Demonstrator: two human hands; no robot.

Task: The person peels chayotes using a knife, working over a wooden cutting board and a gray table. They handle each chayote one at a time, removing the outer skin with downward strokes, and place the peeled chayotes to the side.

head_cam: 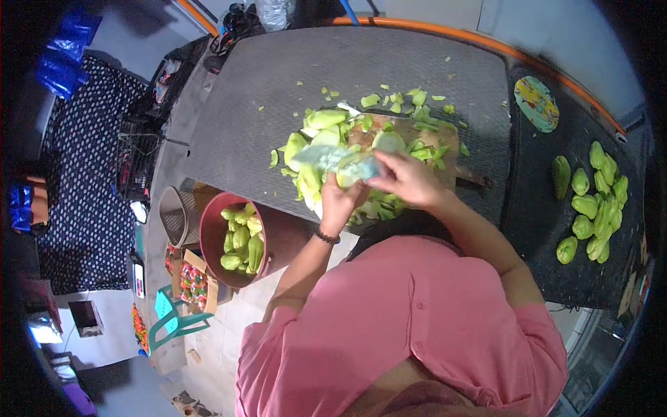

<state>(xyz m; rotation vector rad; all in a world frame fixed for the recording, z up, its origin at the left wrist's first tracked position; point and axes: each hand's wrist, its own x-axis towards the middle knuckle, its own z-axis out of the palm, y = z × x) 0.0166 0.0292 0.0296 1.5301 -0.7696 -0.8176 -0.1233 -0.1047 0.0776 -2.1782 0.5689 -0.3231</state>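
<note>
My right hand (409,177) grips a knife (318,156) whose broad blade is blurred and points left. My left hand (341,200) is closed around a pale green chayote (348,174), held up against the knife and partly hidden by it. Below them a wooden cutting board (445,138) lies on the dark textured table (365,62), its handle at the right. A cut chayote with a pale face (388,142) rests on the board. Peeled chayotes (325,120) are heaped at the board's left. Green peelings (383,206) are scattered around the board and near my body.
Several whole chayotes (602,208) lie on the black table section (542,260) at right, below a colourful oval mat (536,104). Left of me are a red tub (208,229) holding chayotes, a plastic basket (172,216), an open cardboard box (211,292) and a green plastic chair (177,326).
</note>
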